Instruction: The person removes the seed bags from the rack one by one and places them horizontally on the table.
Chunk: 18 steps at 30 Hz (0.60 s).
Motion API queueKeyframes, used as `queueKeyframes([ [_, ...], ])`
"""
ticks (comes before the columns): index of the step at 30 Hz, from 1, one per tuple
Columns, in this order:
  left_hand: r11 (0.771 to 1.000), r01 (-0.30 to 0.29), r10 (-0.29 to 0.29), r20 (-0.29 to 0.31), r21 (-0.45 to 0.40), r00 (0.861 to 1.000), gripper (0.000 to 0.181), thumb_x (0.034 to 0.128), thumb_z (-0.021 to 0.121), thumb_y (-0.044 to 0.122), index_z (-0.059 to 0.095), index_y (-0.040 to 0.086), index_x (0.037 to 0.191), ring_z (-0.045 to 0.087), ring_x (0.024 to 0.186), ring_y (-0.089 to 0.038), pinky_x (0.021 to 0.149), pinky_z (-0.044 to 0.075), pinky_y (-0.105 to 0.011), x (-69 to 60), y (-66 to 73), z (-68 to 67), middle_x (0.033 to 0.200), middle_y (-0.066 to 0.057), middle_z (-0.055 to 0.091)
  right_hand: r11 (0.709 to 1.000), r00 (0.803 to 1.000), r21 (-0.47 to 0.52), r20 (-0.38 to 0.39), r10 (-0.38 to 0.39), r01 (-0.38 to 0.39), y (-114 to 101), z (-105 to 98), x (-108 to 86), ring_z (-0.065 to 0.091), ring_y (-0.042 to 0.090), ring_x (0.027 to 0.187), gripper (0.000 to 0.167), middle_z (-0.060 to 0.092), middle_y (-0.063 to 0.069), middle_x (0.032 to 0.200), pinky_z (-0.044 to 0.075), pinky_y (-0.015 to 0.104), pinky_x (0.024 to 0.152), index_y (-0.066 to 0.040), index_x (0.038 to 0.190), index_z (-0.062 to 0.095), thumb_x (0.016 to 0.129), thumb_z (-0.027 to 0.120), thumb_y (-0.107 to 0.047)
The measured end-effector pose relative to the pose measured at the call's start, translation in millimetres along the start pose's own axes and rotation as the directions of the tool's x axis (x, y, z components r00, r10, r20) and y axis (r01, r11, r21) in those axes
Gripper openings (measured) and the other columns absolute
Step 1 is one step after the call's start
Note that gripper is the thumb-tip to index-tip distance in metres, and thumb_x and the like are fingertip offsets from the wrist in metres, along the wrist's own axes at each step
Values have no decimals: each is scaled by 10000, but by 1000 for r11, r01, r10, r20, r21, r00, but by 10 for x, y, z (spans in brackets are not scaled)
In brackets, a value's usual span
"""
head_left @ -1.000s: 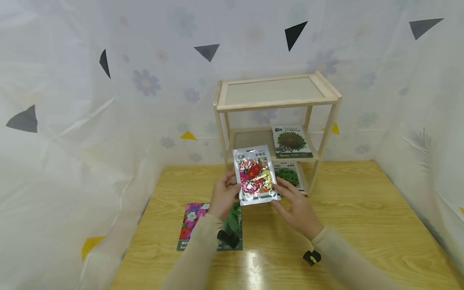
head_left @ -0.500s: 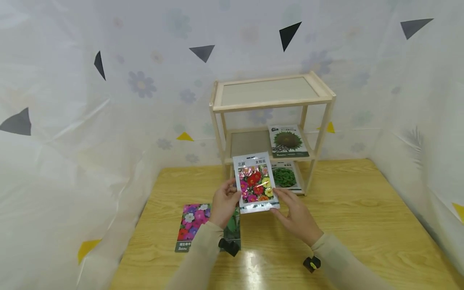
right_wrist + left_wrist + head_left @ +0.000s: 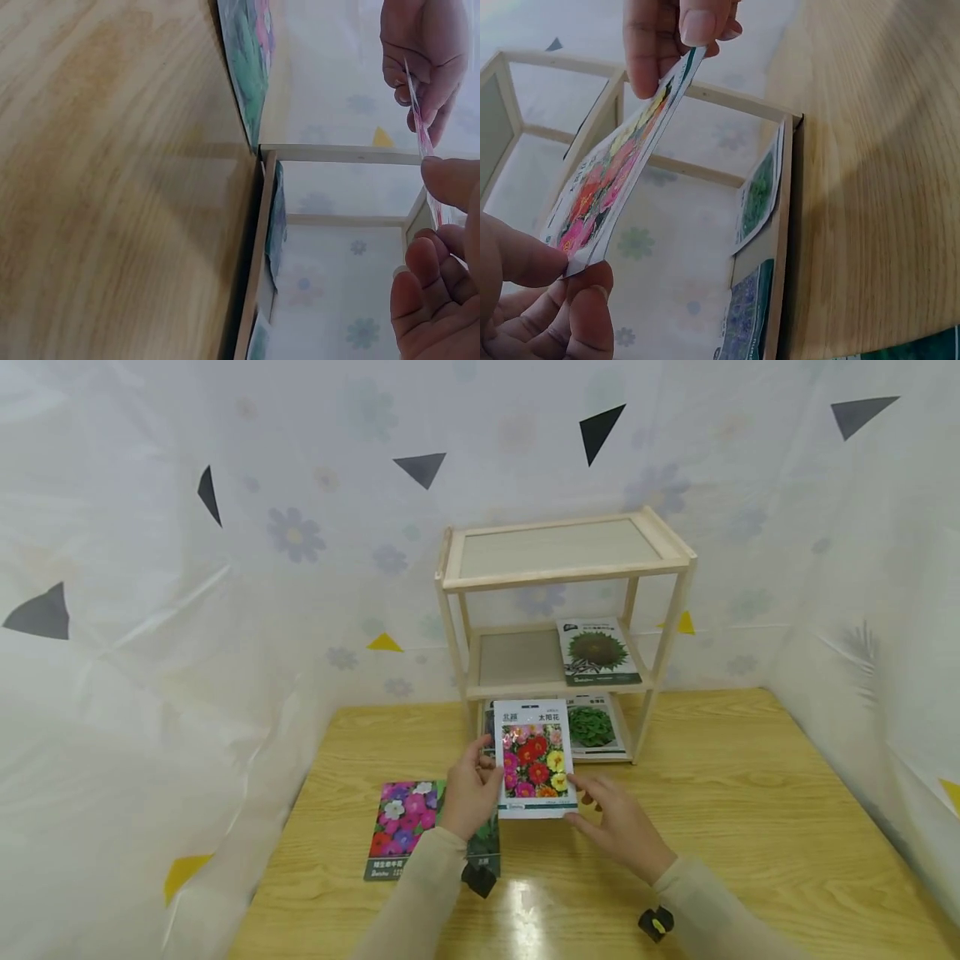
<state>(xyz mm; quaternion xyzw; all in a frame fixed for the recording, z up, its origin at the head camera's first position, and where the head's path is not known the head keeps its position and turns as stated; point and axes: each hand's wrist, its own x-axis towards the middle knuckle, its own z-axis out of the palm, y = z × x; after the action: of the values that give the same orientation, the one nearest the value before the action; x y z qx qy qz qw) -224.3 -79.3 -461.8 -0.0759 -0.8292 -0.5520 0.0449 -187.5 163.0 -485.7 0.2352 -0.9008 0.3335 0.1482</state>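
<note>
Your left fingers [image 3: 476, 750] and right fingers [image 3: 600, 787] pinch the flower packet [image 3: 534, 760] by its sides, above the tabletop [image 3: 750, 827]. Beyond them, the rack [image 3: 562, 550] holds a sunflower packet [image 3: 597, 652] on its middle shelf [image 3: 517, 660], a leafy packet [image 3: 591, 727] and purple packet [image 3: 742, 315] below. Nearer you lie a pink-flowered packet [image 3: 405, 818] and green packet [image 3: 487, 852]; patterned sheeting [image 3: 337, 585] hangs behind.

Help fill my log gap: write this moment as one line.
left hand: pinches portulaca packet | right hand: pinches its opposite edge | sunflower packet: on wooden shelf, middle tier
</note>
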Motion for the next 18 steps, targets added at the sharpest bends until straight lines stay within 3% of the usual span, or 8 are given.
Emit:
queueKeyframes([
  [5, 995, -21, 20, 12, 94, 1000, 507, 935, 609, 62, 444, 47, 1415, 540, 636, -85, 573, 491, -235, -36, -33, 33, 870, 0, 582, 1000, 999, 15, 36, 19, -20, 26, 43, -58, 592, 132, 846, 603, 609, 19, 1155, 528, 256, 677, -97, 1341, 557, 800, 803, -202],
  [12, 982, -38, 29, 52, 183, 998, 487, 897, 648, 49, 504, 32, 1362, 551, 636, -41, 551, 478, -218, -90, -175, 101, 827, 26, 590, 997, 993, 36, 107, 58, -62, 91, 104, -127, 511, 68, 765, 630, 561, -49, 979, 466, 203, 624, -41, 1363, 521, 817, 787, -206],
  [18, 971, -8, -18, 107, 238, 994, 535, 872, 681, 54, 498, 14, 1372, 508, 561, -16, 481, 438, -213, -152, -360, 181, 907, -18, 582, 977, 954, 64, 237, 184, -204, 150, 194, -188, 478, 52, 733, 655, 536, -70, 909, 455, 206, 620, -36, 1395, 479, 843, 759, -249],
])
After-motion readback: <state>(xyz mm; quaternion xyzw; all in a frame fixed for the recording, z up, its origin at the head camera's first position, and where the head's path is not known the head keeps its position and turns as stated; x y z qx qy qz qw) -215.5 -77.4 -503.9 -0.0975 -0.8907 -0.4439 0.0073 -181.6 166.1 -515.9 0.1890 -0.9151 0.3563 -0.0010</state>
